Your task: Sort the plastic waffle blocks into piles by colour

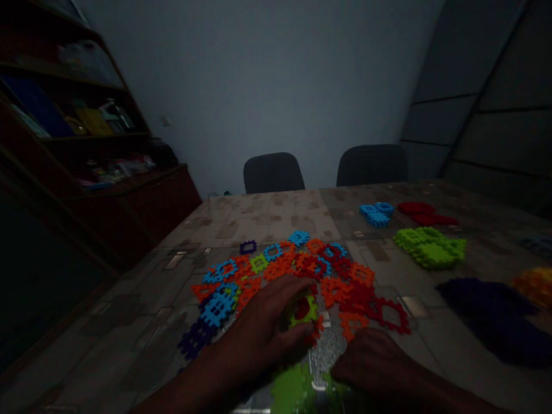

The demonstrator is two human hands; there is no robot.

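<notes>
My left hand [269, 316] reaches over the pile, with thumb and fingers apart and curved around a lime-green interlocking tile [308, 310]. Red shows through that tile's opening; I cannot tell whether the fingertips touch it. My right hand [373, 362] is closed, its fingertips down at a green tile [338, 388] near the bottom edge, partly hidden by the hand. Beside it lies a larger green piece [291, 388], close beneath my left wrist. A heap of orange tiles [278, 268], red tiles [360, 296] and blue tiles [218, 307] spreads beyond both hands.
On the right are stacks of light-blue tiles [376, 213], red tiles [425, 213], lime-green tiles [431, 248], dark-blue tiles [491, 316] and yellow-orange tiles [535, 286]. A grey speckled surface [328, 345] lies between my hands. Two chairs [273, 172] stand behind the patterned table [267, 213].
</notes>
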